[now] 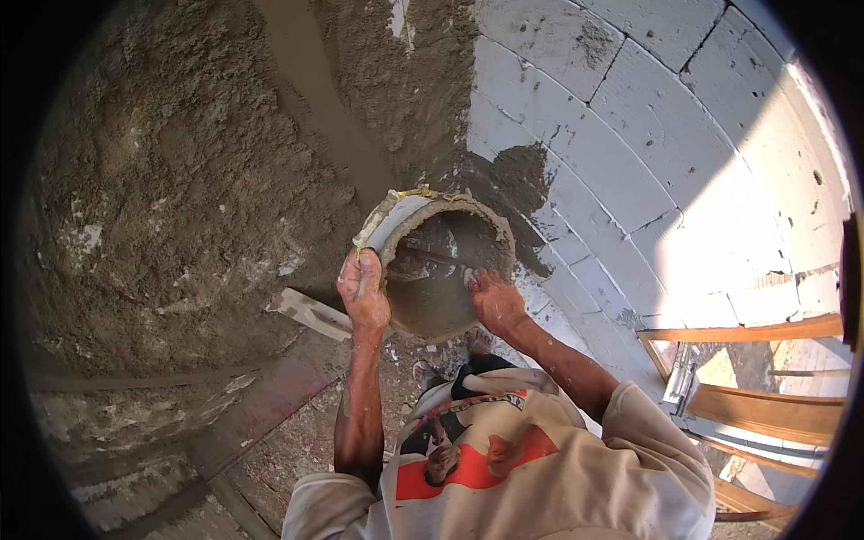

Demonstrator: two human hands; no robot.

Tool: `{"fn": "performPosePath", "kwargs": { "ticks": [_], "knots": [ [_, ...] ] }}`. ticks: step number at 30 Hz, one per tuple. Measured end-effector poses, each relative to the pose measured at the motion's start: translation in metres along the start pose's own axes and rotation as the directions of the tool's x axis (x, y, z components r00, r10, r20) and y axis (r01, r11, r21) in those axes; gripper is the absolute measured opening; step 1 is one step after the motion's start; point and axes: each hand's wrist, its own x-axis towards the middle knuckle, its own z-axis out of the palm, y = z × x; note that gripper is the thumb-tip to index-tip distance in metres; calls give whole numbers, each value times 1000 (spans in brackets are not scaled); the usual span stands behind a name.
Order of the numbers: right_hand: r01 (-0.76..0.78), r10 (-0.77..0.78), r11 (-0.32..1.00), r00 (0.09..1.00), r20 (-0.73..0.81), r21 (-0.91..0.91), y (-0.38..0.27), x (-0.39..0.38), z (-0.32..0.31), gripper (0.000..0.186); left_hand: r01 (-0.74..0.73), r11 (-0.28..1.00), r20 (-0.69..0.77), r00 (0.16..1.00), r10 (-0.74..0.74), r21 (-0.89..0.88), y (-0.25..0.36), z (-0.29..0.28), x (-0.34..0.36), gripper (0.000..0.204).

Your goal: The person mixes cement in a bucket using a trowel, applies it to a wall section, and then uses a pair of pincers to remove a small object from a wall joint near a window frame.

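A round bucket (pixel 501 225), its rim caked with dried mortar, is in front of my body with wet grey mix (pixel 432 306) inside. My left hand (pixel 364 290) is closed on the bucket's left rim, thumb on top. Over the bucket's right side, my right hand (pixel 497 301) has its fingers closed at the mouth. A thin dark bar-like shape (pixel 436 256) runs across the inside toward those fingers; whether they grip it I cannot make out. Beside my left wrist lies a pale flat board (pixel 313 312), partly hidden.
Rough wet mortar (pixel 198 198) covers the wall on the left, with a smoother vertical strip (pixel 328 99). White block wall (pixel 648 117) stands on the right, partly sunlit. A wooden-edged frame (pixel 765 414) is at lower right. Debris litters the floor (pixel 279 450).
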Motion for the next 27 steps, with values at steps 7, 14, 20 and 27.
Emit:
{"fn": "performPosePath", "kwargs": {
  "ticks": [7, 14, 20, 27],
  "knots": [
    [-235, 227, 972, 951, -211, -11, -19, 1, -32, 42, -63, 997, 43, 997, 61, 34, 20, 0, 2, 27],
    [-11, 19, 996, 995, -99, 89, -17, 9, -8, 42, -295, 947, 121, 952, 280, 126, 24, -3, -8, 29],
    [-186, -72, 652, 950, 304, 735, -1, 18, 2, 42, -209, 973, 57, 977, 205, 93, 25, -11, -5, 32],
    [33, -138, 742, 985, 104, 669, -37, 31, 3, 41, -104, 993, -330, 937, 117, 56, -33, -28, -8, 35]
  ]
}}
